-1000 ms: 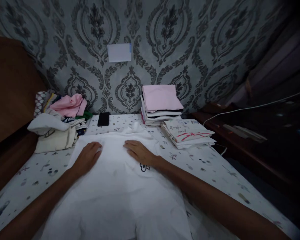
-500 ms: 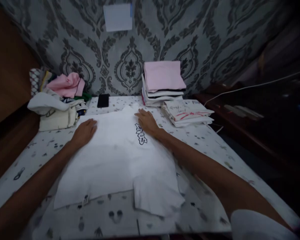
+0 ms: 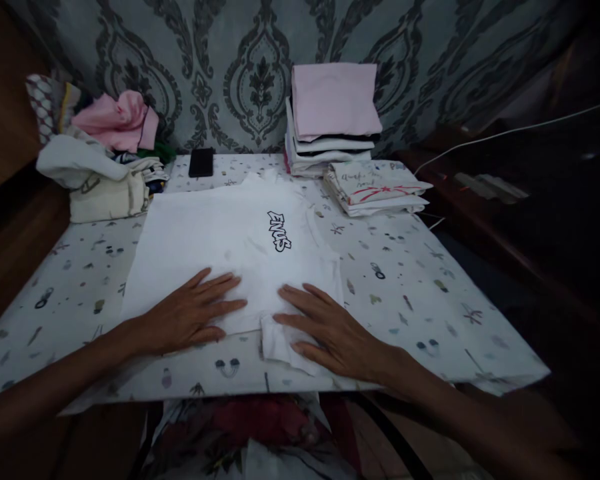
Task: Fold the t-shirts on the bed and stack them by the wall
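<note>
A white T-shirt [image 3: 200,233] with dark outlined lettering lies spread on the table, its near sleeve toward the front edge. My left hand [image 3: 195,310] rests flat on the lower left of the shirt, fingers spread and pointing right. On the shirt's near right part, by the sleeve, lies my right hand [image 3: 325,327], palm down with its fingers apart. Neither hand grips the cloth. Slight wrinkles show in the fabric between the hands and the lettering.
A pile of rumpled clothes [image 3: 110,167] stands at the back left, beside a black phone-like object [image 3: 201,163]. At the back right are a tall folded stack topped with pink cloth [image 3: 335,100] and a lower stack of folded shirts [image 3: 380,190]. A patterned cloth [image 3: 405,287] covers the table.
Both hands have moved from the far part of the shirt back toward me, to its near edge. The camera view has tilted down, and the near sleeve looks flatter and shorter.
</note>
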Demonstrator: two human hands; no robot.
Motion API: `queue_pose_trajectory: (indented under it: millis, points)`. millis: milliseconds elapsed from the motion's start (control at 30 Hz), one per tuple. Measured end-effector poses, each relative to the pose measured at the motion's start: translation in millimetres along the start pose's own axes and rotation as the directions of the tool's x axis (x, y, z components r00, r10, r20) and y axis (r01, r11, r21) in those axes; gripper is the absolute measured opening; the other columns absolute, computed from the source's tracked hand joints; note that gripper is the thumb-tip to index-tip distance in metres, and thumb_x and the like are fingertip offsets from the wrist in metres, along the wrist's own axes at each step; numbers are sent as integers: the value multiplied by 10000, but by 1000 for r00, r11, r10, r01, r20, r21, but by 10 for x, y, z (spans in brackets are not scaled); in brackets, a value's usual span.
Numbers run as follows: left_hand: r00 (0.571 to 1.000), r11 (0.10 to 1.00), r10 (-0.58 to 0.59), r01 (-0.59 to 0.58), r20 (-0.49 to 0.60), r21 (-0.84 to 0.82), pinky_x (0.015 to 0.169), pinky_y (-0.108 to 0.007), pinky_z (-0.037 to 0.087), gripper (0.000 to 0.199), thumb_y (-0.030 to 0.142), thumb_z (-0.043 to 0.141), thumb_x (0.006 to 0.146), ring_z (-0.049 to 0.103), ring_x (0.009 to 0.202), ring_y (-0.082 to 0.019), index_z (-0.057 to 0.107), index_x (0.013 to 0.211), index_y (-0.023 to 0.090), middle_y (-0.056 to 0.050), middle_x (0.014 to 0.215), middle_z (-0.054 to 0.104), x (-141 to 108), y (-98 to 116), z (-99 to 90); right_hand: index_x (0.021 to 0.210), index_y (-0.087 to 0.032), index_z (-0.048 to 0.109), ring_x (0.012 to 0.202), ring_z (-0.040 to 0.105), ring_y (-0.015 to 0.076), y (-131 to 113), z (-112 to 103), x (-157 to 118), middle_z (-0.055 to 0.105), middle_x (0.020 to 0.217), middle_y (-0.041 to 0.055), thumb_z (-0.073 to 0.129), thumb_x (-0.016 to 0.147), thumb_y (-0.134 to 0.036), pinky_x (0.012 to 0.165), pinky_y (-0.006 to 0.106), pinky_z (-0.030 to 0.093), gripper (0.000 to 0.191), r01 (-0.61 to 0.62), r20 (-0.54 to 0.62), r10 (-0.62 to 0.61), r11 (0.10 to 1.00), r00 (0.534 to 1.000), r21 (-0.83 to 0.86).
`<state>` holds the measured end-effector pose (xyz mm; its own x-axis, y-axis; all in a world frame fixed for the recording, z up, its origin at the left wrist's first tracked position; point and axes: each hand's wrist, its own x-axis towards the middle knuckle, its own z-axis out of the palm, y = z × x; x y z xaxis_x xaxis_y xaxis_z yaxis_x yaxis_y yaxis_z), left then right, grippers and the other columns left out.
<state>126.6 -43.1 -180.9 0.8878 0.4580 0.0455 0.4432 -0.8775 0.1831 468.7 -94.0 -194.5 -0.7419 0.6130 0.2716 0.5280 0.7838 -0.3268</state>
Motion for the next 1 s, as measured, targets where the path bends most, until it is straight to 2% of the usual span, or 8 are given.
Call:
queue_pose_trajectory:
  millis: [200,300,433,567,667,767,900,1000]
  points:
    - [1000,999,12,-13,-29,-37,1187,-483,283,539,409,483,997,390,1422,-258,355,1510,299,-93,1577,389,-194,182,-73,1474,-251,443,1449,376,261,-297,-53,-340,427,1552,128,635,925,-417,1192,515,333,605,-48,-45,49,999,998,13]
    - [998,997,-62,61,-20,-39,1075,-426,411,468,361,494,986,516,1262,-254,446,1437,250,-109,1412,546,-305,215,-172,1400,-244,522,1392,461,247,-309,2,-383,544,1457,122,609,948,-303,1147,498,410,464,-93,-119,95,995,988,23]
    - [978,981,-185,177,99,82,874,-361,477,332,156,451,940,579,1030,-233,570,1242,223,-100,1212,607,-467,253,-342,1175,-241,651,1224,611,221,-278,20,-337,701,1233,87,532,966,-177,1035,447,508,249,-116,-188,142,983,972,143]
    - [939,961,-265,241,221,133,774,-316,460,275,79,449,896,581,908,-210,606,1069,224,-76,1088,615,-484,286,-522,1069,-230,658,974,678,208,-287,-123,-207,731,1032,65,496,989,-325,837,350,555,204,-357,-121,439,837,890,414]
    - [949,975,-219,206,228,79,858,-346,458,182,239,480,953,591,947,-220,595,1092,222,-71,1079,624,-268,366,-577,872,-205,630,731,602,159,-303,-237,-79,651,790,16,507,965,-467,660,264,491,303,-488,-58,633,649,772,584]
    - [982,982,-176,180,71,-62,987,-388,431,444,404,531,942,545,1165,-261,460,1341,222,-104,1288,573,138,535,-459,780,-201,580,643,507,128,-299,-278,21,554,707,-14,536,925,-541,589,240,426,372,-493,-16,695,526,719,693]
    - [966,921,-224,167,-130,-351,1004,-425,435,654,389,589,876,518,1226,-277,325,1449,219,-128,1366,539,716,749,-186,782,-201,584,650,514,136,-273,-283,45,550,699,-9,520,927,-567,606,249,437,398,-479,24,692,474,722,739]
    - [938,776,-332,210,-102,-595,823,-369,484,373,290,526,859,612,924,-213,537,1226,221,-52,1045,664,971,763,-108,1015,-197,639,800,614,177,-250,-289,-40,660,857,42,436,963,-589,753,309,506,444,-433,8,629,526,777,732]
